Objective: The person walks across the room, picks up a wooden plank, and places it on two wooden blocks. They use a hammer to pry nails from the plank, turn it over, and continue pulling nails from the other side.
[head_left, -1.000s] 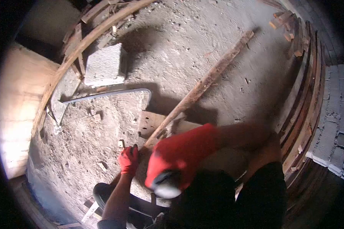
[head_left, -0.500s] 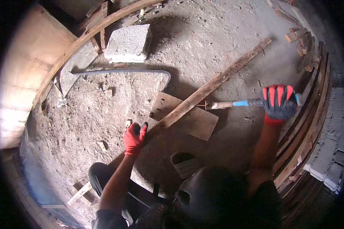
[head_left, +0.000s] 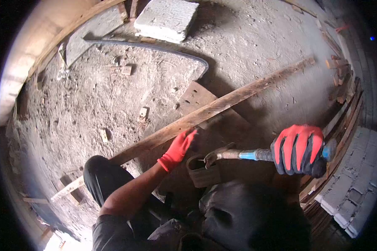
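In the head view, my right hand (head_left: 298, 149), in a red and dark glove, is wrapped round the handle of a claw hammer (head_left: 250, 155) with blue and black parts. The hammer's metal head points left, low over the floor near my body. A long, worn wooden plank (head_left: 234, 98) slants across the view, its far end at upper right. My left hand (head_left: 179, 148), gloved in red with dark fingertips, is at the plank's near edge with its fingers stretched out. Beneath the plank lies a flat board (head_left: 197, 97) with small dark holes.
A white block (head_left: 166, 19) stands at the back, with a bent grey strip (head_left: 155, 47) in front of it. Small wood scraps (head_left: 143, 113) dot the rough floor. Long timbers (head_left: 343, 138) and grey blocks (head_left: 352, 175) line the right side. My knee (head_left: 97, 171) is beside the plank's lower end.
The hammer has moved from beside the plank back toward my body, still in my right hand. My left hand has shifted right along the plank. The camera view has also shifted.
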`<state>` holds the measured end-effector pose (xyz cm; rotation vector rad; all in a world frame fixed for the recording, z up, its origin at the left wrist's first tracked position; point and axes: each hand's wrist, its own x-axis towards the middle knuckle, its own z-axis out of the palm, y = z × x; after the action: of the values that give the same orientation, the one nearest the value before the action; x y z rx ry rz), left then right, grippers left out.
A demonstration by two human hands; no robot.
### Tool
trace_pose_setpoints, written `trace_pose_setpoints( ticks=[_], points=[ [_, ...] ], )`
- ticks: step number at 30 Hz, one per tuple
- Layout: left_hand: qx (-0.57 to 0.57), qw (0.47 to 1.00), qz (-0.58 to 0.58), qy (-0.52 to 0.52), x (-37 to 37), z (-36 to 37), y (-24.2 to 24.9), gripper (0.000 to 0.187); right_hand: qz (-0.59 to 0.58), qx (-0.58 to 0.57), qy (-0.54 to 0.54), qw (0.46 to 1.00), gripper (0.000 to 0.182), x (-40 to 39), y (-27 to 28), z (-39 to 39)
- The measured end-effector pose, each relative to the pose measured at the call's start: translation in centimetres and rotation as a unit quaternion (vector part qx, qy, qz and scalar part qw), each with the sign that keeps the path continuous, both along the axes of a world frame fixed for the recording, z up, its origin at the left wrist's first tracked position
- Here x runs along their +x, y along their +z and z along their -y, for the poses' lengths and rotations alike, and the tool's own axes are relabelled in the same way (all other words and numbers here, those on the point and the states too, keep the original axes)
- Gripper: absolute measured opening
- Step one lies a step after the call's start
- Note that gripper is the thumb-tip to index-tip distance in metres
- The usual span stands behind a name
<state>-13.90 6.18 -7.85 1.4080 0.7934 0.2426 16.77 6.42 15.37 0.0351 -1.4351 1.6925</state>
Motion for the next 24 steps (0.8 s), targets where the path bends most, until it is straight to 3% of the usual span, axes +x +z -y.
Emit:
trace_pose_setpoints(
  ticks=[1,2,3,4,5,10,12,16,18,21,22,24],
  points=[
    [-0.07,0.997,0.016,-0.024,0.1,0.1,0.6,0.044,0.028,0.005,-0.029,0.999,0.017,-2.1,-0.1,1.1],
    [0.141,0.985,0.09,-0.053,-0.2,1.0,-1.2,0.044,0.074,0.013,-0.054,0.996,0.017,-4.7,0.0,2.6],
    [0.36,0.922,0.139,-0.033,-0.5,1.9,-2.9,0.045,0.114,0.023,-0.062,0.991,0.017,-7.3,-0.1,3.9],
    [0.111,0.987,0.058,-0.096,0.1,0.7,1.1,0.045,0.145,0.031,-0.065,0.987,0.017,-9.7,0.0,5.1],
    [-0.147,0.977,-0.025,-0.153,0.6,0.0,3.3,0.045,0.168,0.037,-0.065,0.983,0.017,-11.8,-0.1,6.2],
    [-0.154,0.968,0.007,-0.2,0.4,-0.2,2.3,0.048,0.199,0.036,-0.09,0.975,0.017,-13.5,-0.8,7.6],
    [-0.056,0.978,-0.06,-0.189,0.7,0.7,0.8,0.049,0.203,0.035,-0.097,0.974,0.018,-13.3,-0.9,7.9],
    [-0.111,0.971,-0.125,-0.171,1.5,1.2,1.3,0.043,0.212,0.035,-0.104,0.971,0.018,-12.8,-1.1,8.0],
    [-0.083,0.996,0.013,0.006,1.4,3.7,-1.1,0.043,0.22,0.036,-0.111,0.969,0.018,-12.5,-1.1,8.0],
    [-0.115,0.991,-0.063,-0.021,1.7,3.3,0.7,0.049,0.221,0.039,-0.115,0.968,0.018,-12.3,-1.3,8.3],
    [-0.063,0.99,-0.127,-0.022,2.1,2.8,2.4,0.049,0.22,0.042,-0.115,0.968,0.018,-12.2,-1.3,8.4],
    [-0.004,0.995,-0.099,-0.01,2.3,3.2,2.8,0.046,0.217,0.046,-0.107,0.969,0.018,-12.0,-1.3,8.4]
  ],
)
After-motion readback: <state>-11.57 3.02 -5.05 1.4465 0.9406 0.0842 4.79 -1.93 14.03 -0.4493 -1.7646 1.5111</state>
